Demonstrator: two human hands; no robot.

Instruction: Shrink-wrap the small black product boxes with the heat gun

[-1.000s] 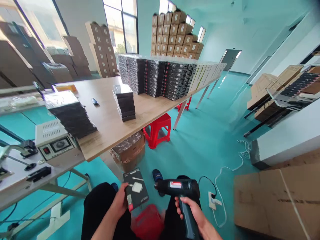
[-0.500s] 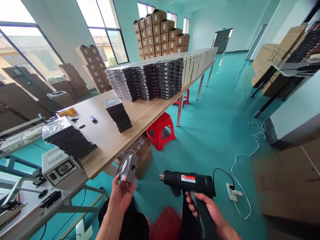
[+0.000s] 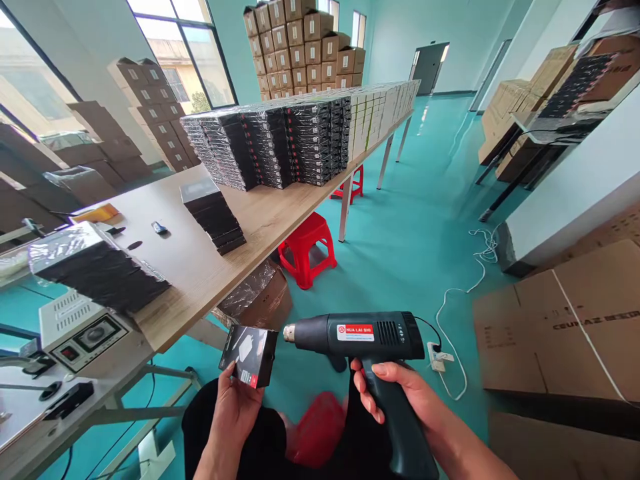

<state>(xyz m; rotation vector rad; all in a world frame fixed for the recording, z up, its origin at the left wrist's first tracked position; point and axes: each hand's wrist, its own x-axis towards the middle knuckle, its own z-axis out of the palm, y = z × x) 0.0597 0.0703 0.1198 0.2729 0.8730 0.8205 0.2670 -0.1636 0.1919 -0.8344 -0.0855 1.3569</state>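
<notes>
Head view shows the left hand (image 3: 239, 407) with its grip closed around a small black box (image 3: 245, 353), the thumb along one edge and the palm beneath it. The box is held above the person's lap, tilted, its printed face with a white shape and a red corner turned upward. The right hand (image 3: 395, 393) has its grip wrapped around the handle of a black heat gun (image 3: 395, 327) with a red-and-white label. The gun's metal nozzle points left at the box, just beside it, with a narrow gap between them.

Ahead stands a wooden counter (image 3: 267, 217), carrying a short stack of black boxes (image 3: 215, 217), a longer leaning stack (image 3: 107, 273) at its near corner and rows of wrapped boxes (image 3: 270, 147) farther back. Near its edge is a red stool (image 3: 307, 247), and a power strip (image 3: 439, 357) lies on the floor to the right.
</notes>
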